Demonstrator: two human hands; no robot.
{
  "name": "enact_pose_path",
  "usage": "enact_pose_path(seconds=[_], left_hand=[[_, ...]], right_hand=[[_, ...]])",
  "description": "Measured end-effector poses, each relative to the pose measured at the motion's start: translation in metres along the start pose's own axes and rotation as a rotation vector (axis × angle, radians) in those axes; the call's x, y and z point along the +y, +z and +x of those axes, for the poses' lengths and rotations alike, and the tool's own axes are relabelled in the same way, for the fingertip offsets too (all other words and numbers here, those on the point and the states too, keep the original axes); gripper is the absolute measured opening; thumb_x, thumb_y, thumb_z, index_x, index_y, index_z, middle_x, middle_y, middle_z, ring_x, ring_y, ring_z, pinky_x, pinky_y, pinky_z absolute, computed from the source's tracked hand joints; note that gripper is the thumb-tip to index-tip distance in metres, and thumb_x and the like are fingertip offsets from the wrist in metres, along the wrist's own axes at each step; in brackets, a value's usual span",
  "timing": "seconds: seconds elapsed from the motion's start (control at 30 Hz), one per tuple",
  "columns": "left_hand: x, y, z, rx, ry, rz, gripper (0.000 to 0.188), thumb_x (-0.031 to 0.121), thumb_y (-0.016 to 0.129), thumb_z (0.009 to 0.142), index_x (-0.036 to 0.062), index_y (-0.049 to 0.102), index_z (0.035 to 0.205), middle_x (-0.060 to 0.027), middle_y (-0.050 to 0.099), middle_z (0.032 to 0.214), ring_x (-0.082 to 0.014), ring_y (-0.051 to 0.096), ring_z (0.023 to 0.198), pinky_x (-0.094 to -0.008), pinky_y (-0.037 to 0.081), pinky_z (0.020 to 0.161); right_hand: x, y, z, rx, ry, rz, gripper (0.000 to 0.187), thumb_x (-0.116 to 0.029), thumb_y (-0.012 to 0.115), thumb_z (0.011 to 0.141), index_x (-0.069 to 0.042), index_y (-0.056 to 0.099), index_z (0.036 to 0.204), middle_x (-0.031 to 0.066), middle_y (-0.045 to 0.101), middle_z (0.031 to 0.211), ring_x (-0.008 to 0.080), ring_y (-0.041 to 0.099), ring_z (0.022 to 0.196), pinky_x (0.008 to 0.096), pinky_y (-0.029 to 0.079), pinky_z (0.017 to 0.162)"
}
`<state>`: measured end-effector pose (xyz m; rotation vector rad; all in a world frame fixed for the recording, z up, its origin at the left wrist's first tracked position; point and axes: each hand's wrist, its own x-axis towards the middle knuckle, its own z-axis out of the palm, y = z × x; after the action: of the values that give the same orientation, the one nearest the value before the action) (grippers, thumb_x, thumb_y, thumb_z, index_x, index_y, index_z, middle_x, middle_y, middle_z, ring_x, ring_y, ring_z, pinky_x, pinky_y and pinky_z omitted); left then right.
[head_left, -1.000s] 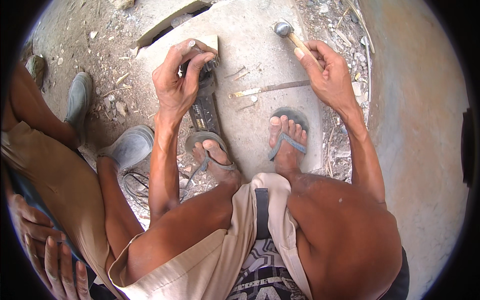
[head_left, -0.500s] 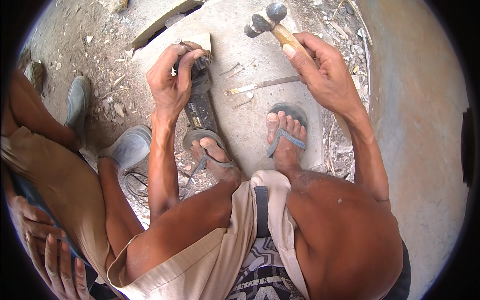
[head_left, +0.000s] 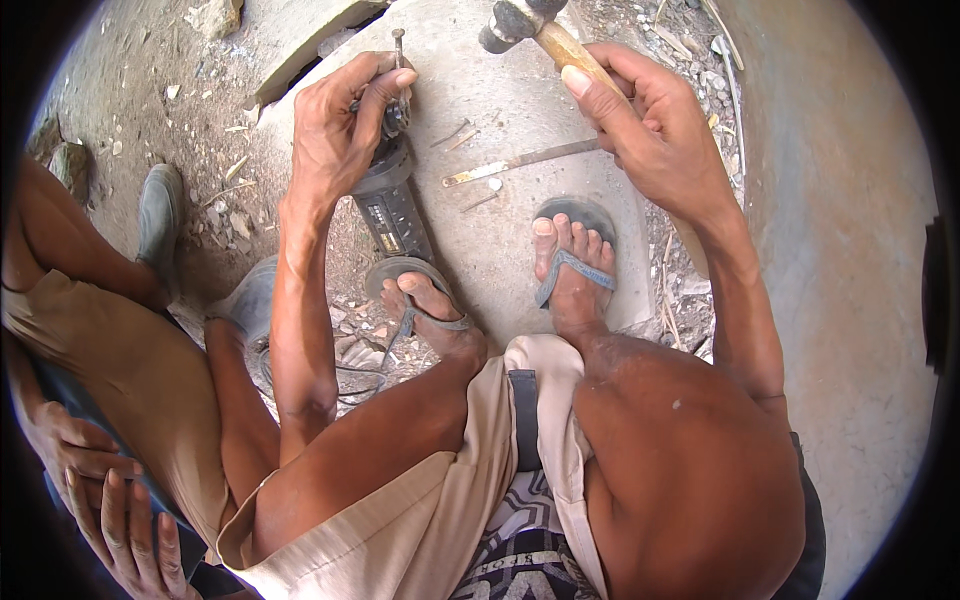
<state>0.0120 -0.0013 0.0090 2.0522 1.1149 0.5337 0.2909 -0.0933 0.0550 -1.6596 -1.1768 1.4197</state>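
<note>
Nail (head_left: 399, 48) turned head-outward, hammer (head_left: 562, 45) nearer.
At 11 o'clock, the left hand (head_left: 340, 130) pinched it, head now toward 12; at 1 o'clock, the right hand's (head_left: 655, 130) fingers wrapped the hammer's handle, leaving both tools of the work closer together.

You wear 1 pair of beige shorts (head_left: 400, 530), loose and wide in the leg, with a line of stitching along the left side. 1 flat, dark strap (head_left: 523, 420) runs down their front. Your shirt (head_left: 530, 560) shows angular zigzag shapes in dark and pale tones, plus pale lettering. You have 2 flip-flops: the right flip-flop (head_left: 580, 268), near the right edge of the concrete slab (head_left: 495, 280), has a dark sole and a blue-grey, Y-shaped thong; the left flip-flop (head_left: 400, 264) has a greyish sole and grey thong. Your forearms (head_left: 303, 310) are bare.
</note>
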Motion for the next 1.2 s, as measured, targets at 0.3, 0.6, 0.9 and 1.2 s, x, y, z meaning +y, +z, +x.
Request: enact_pose_path(seconds=[0.3,0.6,0.9,1.2], left_hand=[[0.006,-0.008,0.012,-0.189,0.001,0.091,0.012,0.011,0.071,0.099,0.0006,0.074,0.104,-0.0104,0.068,0.074,-0.0157,0.056,0.058,-0.0343,0.047,0.057],[0.013,-0.006,0.006,-0.151,-0.065,-0.042,0.009,0.008,0.072,0.097,0.0014,0.076,0.099,-0.0087,0.071,0.077,-0.0122,0.059,0.061,-0.0303,0.047,0.058],[0.003,-0.003,-0.014,-0.087,0.093,0.054,0.007,-0.001,0.072,0.093,-0.0018,0.076,0.098,-0.0112,0.073,0.089,-0.0198,0.067,0.073,-0.0323,0.053,0.066],[0.010,-0.009,-0.005,-0.184,0.245,0.145,0.019,-0.010,0.066,0.086,-0.0023,0.074,0.102,-0.0144,0.074,0.095,-0.0308,0.070,0.094,-0.0416,0.057,0.081]], right_hand=[[0.004,-0.003,0.001,0.034,-0.045,-0.046,0.030,-0.025,0.063,0.104,0.003,0.070,0.111,0.0041,0.056,0.071,0.0095,0.047,0.062,0.0313,0.039,0.055],[0.001,-0.007,0.000,-0.007,-0.041,-0.031,0.030,-0.024,0.063,0.104,0.003,0.070,0.113,0.0051,0.058,0.072,0.0102,0.050,0.062,0.0322,0.042,0.056],[0.001,-0.006,-0.004,-0.005,-0.067,-0.004,0.031,-0.022,0.067,0.104,0.002,0.069,0.124,-0.0034,0.055,0.074,0.0037,0.045,0.063,0.0248,0.036,0.055],[0.000,-0.003,-0.014,-0.036,-0.068,0.009,0.031,-0.019,0.067,0.105,0.002,0.069,0.128,-0.0084,0.053,0.076,0.0008,0.041,0.065,0.0214,0.033,0.056]])
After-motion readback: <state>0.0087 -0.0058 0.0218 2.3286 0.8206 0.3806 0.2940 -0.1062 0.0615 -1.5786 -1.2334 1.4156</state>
